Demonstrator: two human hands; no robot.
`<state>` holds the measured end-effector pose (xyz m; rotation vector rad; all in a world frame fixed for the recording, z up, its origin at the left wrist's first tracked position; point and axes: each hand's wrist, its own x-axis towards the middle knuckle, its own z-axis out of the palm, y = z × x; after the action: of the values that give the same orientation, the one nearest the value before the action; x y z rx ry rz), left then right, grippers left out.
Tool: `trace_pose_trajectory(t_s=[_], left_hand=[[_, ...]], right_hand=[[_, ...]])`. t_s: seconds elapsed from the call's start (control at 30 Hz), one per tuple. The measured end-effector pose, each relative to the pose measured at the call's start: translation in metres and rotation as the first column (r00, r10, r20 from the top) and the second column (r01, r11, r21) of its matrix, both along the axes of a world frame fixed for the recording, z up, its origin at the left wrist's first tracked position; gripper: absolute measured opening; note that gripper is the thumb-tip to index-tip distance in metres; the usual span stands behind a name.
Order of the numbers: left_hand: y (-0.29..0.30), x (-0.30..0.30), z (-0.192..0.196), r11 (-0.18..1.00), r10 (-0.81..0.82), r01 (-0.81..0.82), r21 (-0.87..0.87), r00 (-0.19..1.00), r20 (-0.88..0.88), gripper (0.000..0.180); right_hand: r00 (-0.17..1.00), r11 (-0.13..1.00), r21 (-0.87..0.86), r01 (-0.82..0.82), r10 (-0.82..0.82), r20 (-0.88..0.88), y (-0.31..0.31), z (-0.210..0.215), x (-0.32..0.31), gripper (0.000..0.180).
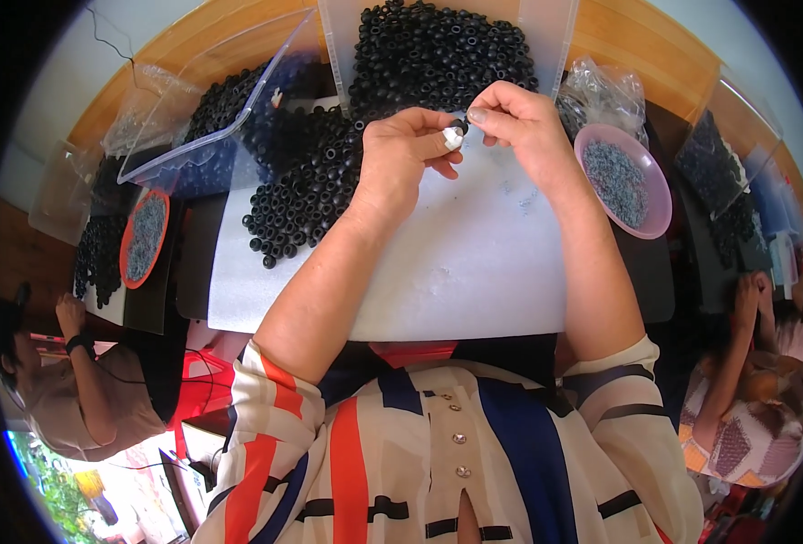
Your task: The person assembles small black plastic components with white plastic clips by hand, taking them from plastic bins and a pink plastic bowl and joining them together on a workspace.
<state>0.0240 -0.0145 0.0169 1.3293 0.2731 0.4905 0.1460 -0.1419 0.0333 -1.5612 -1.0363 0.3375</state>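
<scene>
My left hand is closed on a small black ring-shaped part, held between thumb and fingers; white tape covers the thumb's tip. Just to the right, my right hand has thumb and forefinger pinched together close to that part. Whatever sits in this pinch is too small to make out. Both hands are above the far half of a white work sheet. A heap of black ring-shaped parts lies on the sheet left of my left forearm.
A clear bin of black parts stands at the back, with a tilted clear tub to its left. A pink bowl of small greyish pieces sits right. An orange bowl and a co-worker are left; other people sit right.
</scene>
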Motion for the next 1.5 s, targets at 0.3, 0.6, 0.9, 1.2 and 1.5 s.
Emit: trace_pose_trajectory(t_s=[0.3,0.6,0.9,1.2,1.5], left_hand=[[-0.004,-0.001,-0.002,0.993,-0.099,0.099,-0.063,0.995,0.001,0.013],[-0.003,-0.003,-0.001,0.996,-0.075,0.072,-0.058,0.996,-0.055,0.014],[-0.002,-0.002,-0.006,0.998,-0.031,0.03,-0.054,0.999,-0.014,0.013],[0.0,-0.001,-0.004,0.997,-0.04,0.039,-0.067,0.999,-0.014,0.013],[0.0,-0.002,-0.005,0.995,-0.018,0.021,-0.093,0.999,0.034,0.014]], right_hand=[[1.0,0.998,0.059,-0.023,0.024,-0.012,0.005,-0.007,-0.001,0.016],[1.0,0.999,0.052,-0.01,0.011,-0.019,0.006,-0.009,-0.002,0.015],[0.941,0.99,0.077,0.122,-0.14,0.309,0.01,-0.014,-0.012,0.014],[0.999,0.997,0.06,-0.044,0.042,0.027,0.002,-0.003,-0.005,0.009],[0.982,0.994,0.063,-0.086,0.095,-0.165,0.001,-0.002,-0.003,0.013]])
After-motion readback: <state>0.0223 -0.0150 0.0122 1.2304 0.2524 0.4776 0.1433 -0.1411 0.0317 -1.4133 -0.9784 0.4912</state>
